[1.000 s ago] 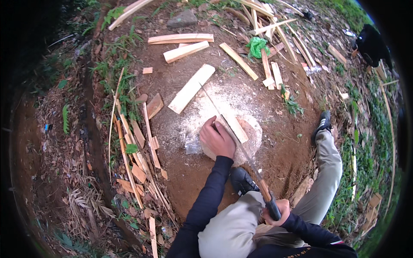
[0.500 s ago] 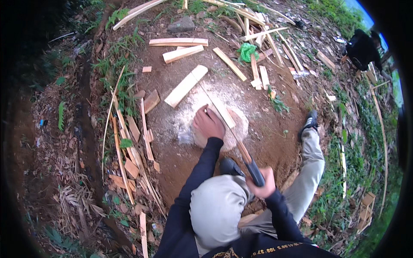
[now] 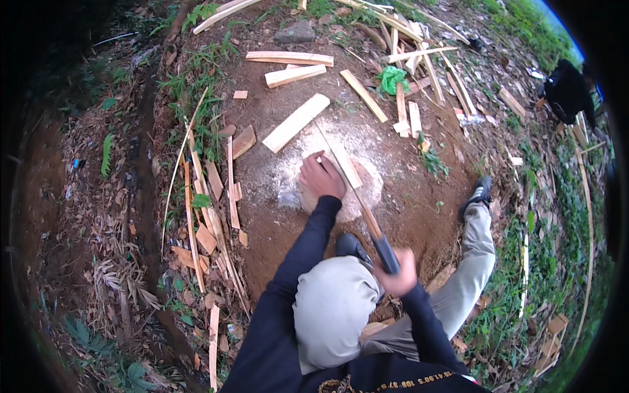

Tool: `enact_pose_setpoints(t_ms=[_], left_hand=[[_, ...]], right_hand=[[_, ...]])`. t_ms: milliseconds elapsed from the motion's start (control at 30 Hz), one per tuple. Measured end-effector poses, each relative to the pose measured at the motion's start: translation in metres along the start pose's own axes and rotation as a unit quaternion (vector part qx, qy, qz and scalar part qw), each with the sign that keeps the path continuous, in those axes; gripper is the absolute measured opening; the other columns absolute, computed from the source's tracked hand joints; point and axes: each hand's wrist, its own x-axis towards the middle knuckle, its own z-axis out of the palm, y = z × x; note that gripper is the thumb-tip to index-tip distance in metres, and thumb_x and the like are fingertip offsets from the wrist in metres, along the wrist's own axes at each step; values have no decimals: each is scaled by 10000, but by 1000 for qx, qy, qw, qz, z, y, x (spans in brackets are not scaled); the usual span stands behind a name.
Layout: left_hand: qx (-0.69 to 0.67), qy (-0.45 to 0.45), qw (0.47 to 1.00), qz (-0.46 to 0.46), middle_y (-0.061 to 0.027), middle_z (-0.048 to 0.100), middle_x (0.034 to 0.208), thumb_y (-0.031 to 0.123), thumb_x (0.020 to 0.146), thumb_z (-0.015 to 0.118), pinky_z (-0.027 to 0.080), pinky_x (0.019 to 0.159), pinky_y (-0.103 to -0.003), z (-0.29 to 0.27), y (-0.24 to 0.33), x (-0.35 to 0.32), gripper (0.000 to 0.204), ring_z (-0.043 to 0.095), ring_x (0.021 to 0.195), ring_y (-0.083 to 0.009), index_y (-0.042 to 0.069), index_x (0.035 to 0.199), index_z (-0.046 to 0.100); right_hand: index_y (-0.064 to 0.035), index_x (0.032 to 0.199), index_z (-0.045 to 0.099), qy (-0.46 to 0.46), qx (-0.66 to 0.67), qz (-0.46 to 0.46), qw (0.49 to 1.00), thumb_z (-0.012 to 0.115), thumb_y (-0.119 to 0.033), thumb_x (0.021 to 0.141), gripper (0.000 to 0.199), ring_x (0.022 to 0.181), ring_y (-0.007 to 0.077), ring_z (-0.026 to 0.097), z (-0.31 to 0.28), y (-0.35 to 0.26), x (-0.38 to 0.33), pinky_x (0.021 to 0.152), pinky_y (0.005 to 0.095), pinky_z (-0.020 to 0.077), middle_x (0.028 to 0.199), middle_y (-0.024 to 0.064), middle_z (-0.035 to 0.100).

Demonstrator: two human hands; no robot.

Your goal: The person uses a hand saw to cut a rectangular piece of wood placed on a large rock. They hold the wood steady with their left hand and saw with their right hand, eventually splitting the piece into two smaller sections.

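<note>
My right hand is closed round the dark handle of a handsaw. Its narrow blade slants away from me, up and to the left, over a round wooden block dusted with sawdust. Against the blade's right side lies a pale wood strip. Just left of the blade, my left hand presses down on the block with curled fingers; whatever is under them is hidden. Beyond both hands a pale plank lies on the ground.
Long wood strips and offcuts line the left side. At the far right sits a pile of sticks with a green plastic bag. My shoes rest on bare soil. A dark-clothed person is at the far right edge.
The whole view has shifted a little. The saw's handle and my right hand have moved slightly, and that hand is blurred now. My left hand stays beside the blade.
</note>
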Motion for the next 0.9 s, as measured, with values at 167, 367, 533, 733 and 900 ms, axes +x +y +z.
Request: enact_pose_setpoints(t_ms=[167,367,533,733,900], left_hand=[[-12,13,1000,4,-106,578,1062,238,968,458,293,987,-456,-2,-5,4,224,512,1085,-293,87,1080,579],[-7,-11,1000,-7,-106,586,1049,233,970,462,285,1004,-440,3,-8,4,215,521,1084,-286,92,1075,586],[-7,9,1000,1,-92,582,1040,249,986,453,288,997,-432,0,1,5,240,534,1030,-268,82,1093,590],[-13,14,1000,-21,-94,580,1041,237,977,458,288,1006,-422,1,0,9,237,534,1042,-266,94,1108,594],[-31,-6,999,-28,-73,579,1094,232,972,463,259,1023,-436,-3,5,8,238,508,1113,-255,105,1120,598]], right_hand=[[-39,620,555,-22,-10,2,1000,719,-65,696,183,423,177,545,-10,17,-41,466,331,434,481,95,487],[-34,570,515,-15,45,1,999,719,-96,700,250,419,172,501,10,19,11,461,321,419,485,71,476],[-49,571,520,-25,40,33,998,707,-67,685,219,436,117,505,-16,35,-54,463,281,417,495,30,502],[-31,597,531,2,30,-4,1000,723,-82,731,239,431,105,473,22,25,31,455,287,401,494,41,508],[-23,682,553,56,32,-10,998,741,-76,763,212,529,94,518,29,40,20,514,284,427,584,35,557]])
